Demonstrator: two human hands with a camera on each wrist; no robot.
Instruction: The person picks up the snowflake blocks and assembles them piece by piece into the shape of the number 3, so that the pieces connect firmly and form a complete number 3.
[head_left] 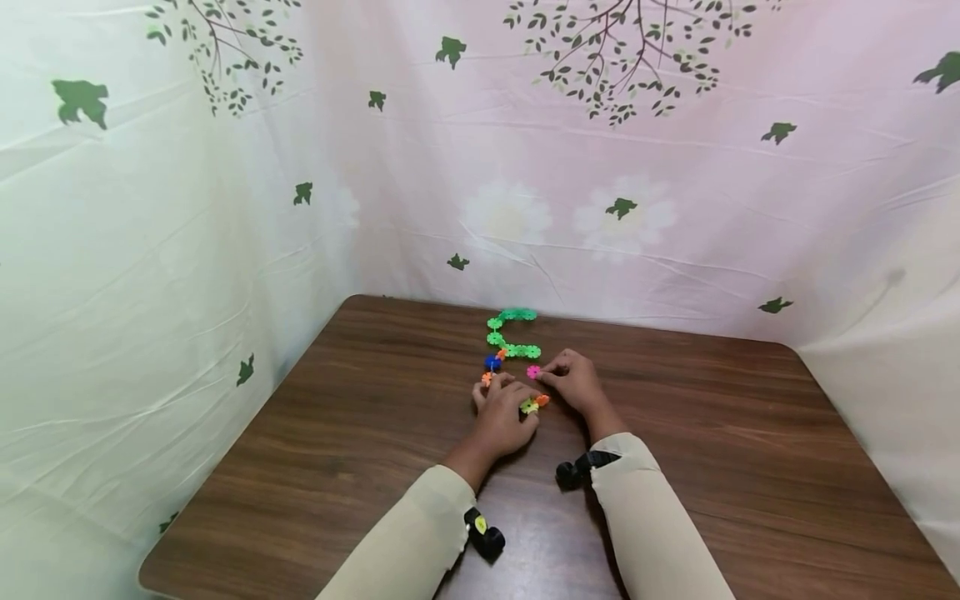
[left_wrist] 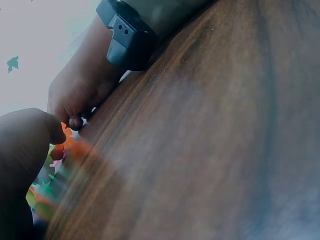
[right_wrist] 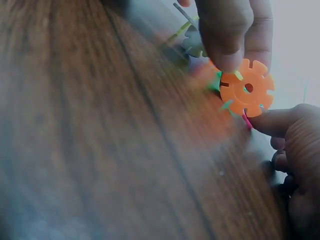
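A chain of notched plastic snowflake discs lies on the table, its green discs (head_left: 520,351) bent in a C shape at the far end. Nearer, it passes through a blue disc (head_left: 492,362) and an orange disc (head_left: 487,378). My left hand (head_left: 504,417) covers part of the near end and grips it by a yellow-green disc (head_left: 529,406) with another orange disc (right_wrist: 248,88) at its tip. My right hand (head_left: 576,382) pinches a pink disc (head_left: 533,372) between thumb and finger, just beyond that tip. In the right wrist view the orange disc hides most of the pink one.
The brown wooden table (head_left: 360,433) has rounded corners. A patterned cloth (head_left: 420,225) hangs behind it and along the sides. Black wrist cameras (head_left: 487,537) sit at both sleeve cuffs, close above the tabletop.
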